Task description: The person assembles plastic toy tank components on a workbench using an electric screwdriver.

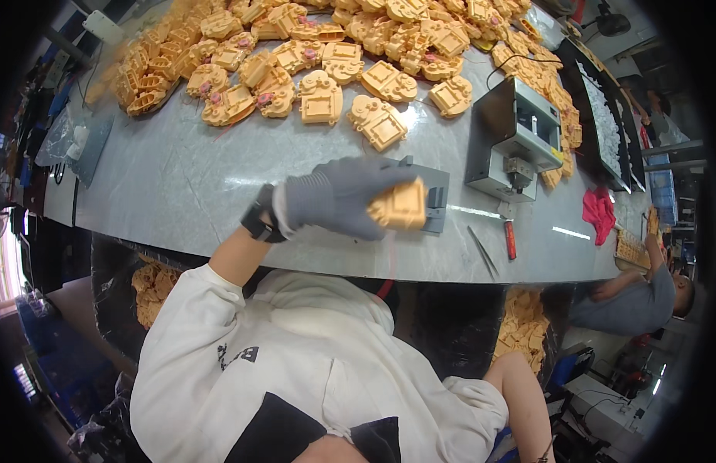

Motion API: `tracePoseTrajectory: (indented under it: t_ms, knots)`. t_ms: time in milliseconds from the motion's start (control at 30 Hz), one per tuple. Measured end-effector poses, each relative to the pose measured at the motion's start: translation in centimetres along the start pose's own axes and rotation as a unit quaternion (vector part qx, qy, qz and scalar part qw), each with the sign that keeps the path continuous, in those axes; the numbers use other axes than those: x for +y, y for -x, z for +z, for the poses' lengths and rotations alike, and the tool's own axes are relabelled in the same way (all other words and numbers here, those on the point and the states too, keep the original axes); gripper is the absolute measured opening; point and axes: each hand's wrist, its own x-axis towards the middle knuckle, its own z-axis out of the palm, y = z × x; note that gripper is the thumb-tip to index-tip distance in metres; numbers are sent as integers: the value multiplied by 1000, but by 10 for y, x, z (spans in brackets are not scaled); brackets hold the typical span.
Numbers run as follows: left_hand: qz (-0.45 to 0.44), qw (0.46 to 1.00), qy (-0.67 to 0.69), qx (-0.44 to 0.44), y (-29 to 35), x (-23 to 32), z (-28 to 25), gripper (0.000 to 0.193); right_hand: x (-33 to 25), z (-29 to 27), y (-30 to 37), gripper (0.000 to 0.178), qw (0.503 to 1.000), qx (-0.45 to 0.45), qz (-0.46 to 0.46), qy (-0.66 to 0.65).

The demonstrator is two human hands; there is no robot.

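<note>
So the left hand (339, 197), in a grey glove, has its grip wrapped round an orange part (408, 204), right up by the left side of a small grey block (437, 202) on the worktop (173, 170). Only the right forearm (525, 409) shows, down at the near right, so I can't tell what the right hand's grip is doing. There's a big heap of similar parts (281, 21) along the far side, plus a red-handled tool (511, 241) to the right.
</note>
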Motion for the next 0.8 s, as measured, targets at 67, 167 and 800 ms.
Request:
tracePoseTrajectory:
  t_ms: [67,167,800]
  knots:
    - [-24,995,-74,61,-16,6,15,69,-7,11,-15,16,1000,-2,-7,11]
    - [-37,978,-176,106,-31,-4,37,67,-6,9,-7,20,997,37,54,42]
    - [-18,957,-276,85,-53,-7,58,74,36,12,17,57,975,123,63,175]
